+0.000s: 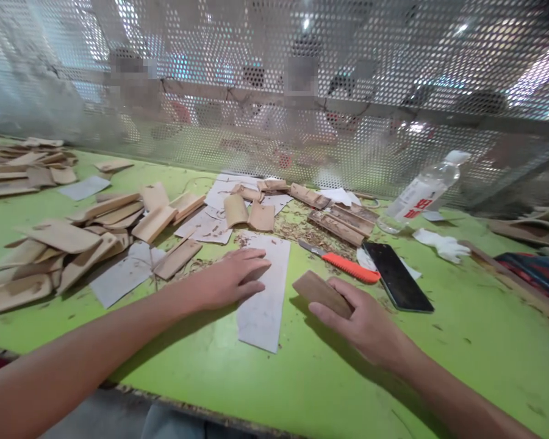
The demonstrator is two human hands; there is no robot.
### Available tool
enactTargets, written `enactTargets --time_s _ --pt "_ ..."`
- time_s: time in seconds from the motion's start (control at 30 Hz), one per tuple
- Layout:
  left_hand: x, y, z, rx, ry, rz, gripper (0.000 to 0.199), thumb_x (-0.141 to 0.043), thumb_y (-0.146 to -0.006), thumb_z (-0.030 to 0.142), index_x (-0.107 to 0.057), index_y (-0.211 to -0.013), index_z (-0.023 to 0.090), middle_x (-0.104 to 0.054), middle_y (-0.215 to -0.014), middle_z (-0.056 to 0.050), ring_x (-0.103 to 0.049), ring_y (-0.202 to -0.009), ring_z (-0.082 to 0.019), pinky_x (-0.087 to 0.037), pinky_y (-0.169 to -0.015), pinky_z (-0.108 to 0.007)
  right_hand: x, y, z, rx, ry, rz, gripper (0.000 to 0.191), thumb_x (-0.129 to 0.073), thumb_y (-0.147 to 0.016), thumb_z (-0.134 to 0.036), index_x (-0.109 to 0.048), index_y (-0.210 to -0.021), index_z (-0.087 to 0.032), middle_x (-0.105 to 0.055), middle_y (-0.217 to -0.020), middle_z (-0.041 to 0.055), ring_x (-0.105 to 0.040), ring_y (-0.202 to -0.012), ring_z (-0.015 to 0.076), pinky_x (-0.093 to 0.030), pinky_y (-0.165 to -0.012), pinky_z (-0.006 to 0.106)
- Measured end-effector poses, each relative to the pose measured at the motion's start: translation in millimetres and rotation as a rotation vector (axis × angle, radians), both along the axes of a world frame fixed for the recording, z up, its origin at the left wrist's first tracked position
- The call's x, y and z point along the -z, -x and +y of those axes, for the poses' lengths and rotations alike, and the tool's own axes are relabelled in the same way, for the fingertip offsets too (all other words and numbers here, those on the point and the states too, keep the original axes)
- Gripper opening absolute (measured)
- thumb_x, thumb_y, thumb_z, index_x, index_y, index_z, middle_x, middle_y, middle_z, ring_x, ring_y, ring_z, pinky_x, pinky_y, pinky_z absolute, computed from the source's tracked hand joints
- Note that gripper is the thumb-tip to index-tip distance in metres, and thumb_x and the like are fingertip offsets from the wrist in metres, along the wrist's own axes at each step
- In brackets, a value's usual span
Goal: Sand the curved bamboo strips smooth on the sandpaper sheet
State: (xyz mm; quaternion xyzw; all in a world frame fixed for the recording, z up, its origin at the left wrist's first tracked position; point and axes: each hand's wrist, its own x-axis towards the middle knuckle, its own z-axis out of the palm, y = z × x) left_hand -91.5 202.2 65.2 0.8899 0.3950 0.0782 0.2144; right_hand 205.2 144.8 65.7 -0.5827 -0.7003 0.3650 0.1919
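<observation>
My left hand (238,274) rests with its fingers stretched out over a long strip of white paper (263,323). Between the thumb and fingers of my right hand (361,314) is a flat, brownish piece of bamboo (320,291), held just above the green table to the right of the paper. Beyond that piece lies an orange utility knife (350,267) with its blade out, pointing left. A dark phone (399,277) lies to the right of the knife. Curved bamboo pieces (261,217) and shavings are behind the paper strip.
Heaps of cut bamboo pieces (64,238) cover the left side of the green table (329,384). A clear plastic bottle (421,194) stands tilted in view at the back right, near a crumpled white glove (441,245). A perforated metal screen (274,122) closes off the back.
</observation>
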Motion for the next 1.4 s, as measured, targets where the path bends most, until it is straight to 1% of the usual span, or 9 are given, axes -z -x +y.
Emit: enactTargets --time_s 0.1,0.23,0.37,0.47,0.67,0.87,0.93,1.3,1.4 --pt "-5.8 -1 -4 0.019 0.051 0.023 0.072 -0.048 -0.101 0.066 -0.042 -0.156 0.02 -0.027 -0.166 -0.014 -0.024 -0.152 -0.035 -0.023 -0.121 -0.052 1.6 -1 6 -0.016 -0.003 -0.017 0.045 -0.061 -0.091 -0.064 -0.065 -0.104 -0.021 -0.068 -0.083 0.0041 -0.06 -0.067 0.0229 -0.042 -0.059 0.033" --pt "-10.3 -7 -16 0.111 0.134 0.081 0.101 -0.058 -0.089 0.078 -0.025 -0.163 0.018 -0.01 -0.169 -0.015 -0.009 -0.155 -0.038 -0.013 -0.123 -0.055 0.7 3 8 -0.155 -0.054 -0.037 0.037 -0.054 -0.098 -0.057 -0.062 -0.095 -0.021 -0.062 -0.076 0.0012 -0.054 -0.064 0.0195 -0.037 -0.058 0.031" --pt "-7.7 -15 -29 0.089 0.135 0.112 0.103 -0.056 -0.09 0.077 -0.019 -0.164 0.015 -0.007 -0.169 -0.017 -0.005 -0.156 -0.037 -0.008 -0.124 -0.054 -3.3 13 7 -0.341 -0.191 -0.021 0.035 -0.05 -0.103 -0.046 -0.065 -0.087 -0.019 -0.061 -0.083 0.0038 -0.055 -0.074 0.0187 -0.04 -0.066 0.031" --pt "-4.1 -18 -33 0.11 0.14 0.114 0.105 -0.054 -0.091 0.077 -0.016 -0.165 0.014 -0.007 -0.168 -0.017 -0.003 -0.156 -0.035 -0.006 -0.125 -0.052 -3.5 18 7 -0.465 -0.198 0.007 0.033 -0.049 -0.105 -0.043 -0.068 -0.094 -0.019 -0.064 -0.094 0.0049 -0.059 -0.081 0.0186 -0.042 -0.072 0.03" --pt "-2.4 -18 -29 0.147 0.189 0.109 0.112 -0.054 -0.087 0.081 -0.015 -0.164 0.01 -0.004 -0.168 -0.018 0.001 -0.155 -0.036 -0.004 -0.124 -0.054 3.8 19 3 -0.562 -0.24 -0.001 0.031 -0.046 -0.106 -0.039 -0.062 -0.088 -0.019 -0.06 -0.083 0.002 -0.056 -0.073 0.0155 -0.04 -0.066 0.028" --pt "-0.1 -16 -27 0.159 0.182 0.095 0.112 -0.055 -0.087 0.082 -0.015 -0.165 0.011 -0.002 -0.168 -0.017 0.001 -0.155 -0.036 -0.002 -0.125 -0.053 4.5 21 -1 -0.499 -0.343 -0.136 0.035 -0.044 -0.106 -0.04 -0.057 -0.079 -0.019 -0.052 -0.074 0.0 -0.048 -0.062 0.0139 -0.033 -0.058 0.028" --pt "0.6 -15 -27 0.168 0.184 0.091 0.113 -0.056 -0.087 0.082 -0.015 -0.164 0.011 -0.003 -0.168 -0.017 0.0 -0.155 -0.036 -0.002 -0.125 -0.053 4.2 22 -2 -0.559 -0.32 -0.116 0.034 -0.044 -0.105 -0.039 -0.057 -0.08 -0.019 -0.053 -0.075 -0.0003 -0.047 -0.06 0.013 -0.033 -0.057 0.027" --pt "-1.8 -13 -26 0.177 0.193 0.084 0.112 -0.057 -0.086 0.082 -0.015 -0.165 0.015 -0.004 -0.168 -0.015 -0.001 -0.155 -0.036 -0.005 -0.125 -0.054 3.3 24 -7 -0.488 -0.293 -0.232 0.037 -0.044 -0.105 -0.042 -0.057 -0.08 -0.019 -0.053 -0.075 0.0002 -0.048 -0.062 0.0142 -0.031 -0.057 0.028" --pt "-2.3 -12 -26 0.189 0.208 0.103 0.114 -0.061 -0.084 0.08 -0.016 -0.165 0.013 -0.004 -0.168 -0.015 0.001 -0.155 -0.035 -0.004 -0.125 -0.052 5.1 26 -13 -0.579 -0.287 -0.183 0.03 -0.045 -0.104 -0.038 -0.06 -0.087 -0.019 -0.056 -0.079 0.0003 -0.051 -0.064 0.0137 -0.034 -0.059 0.027"
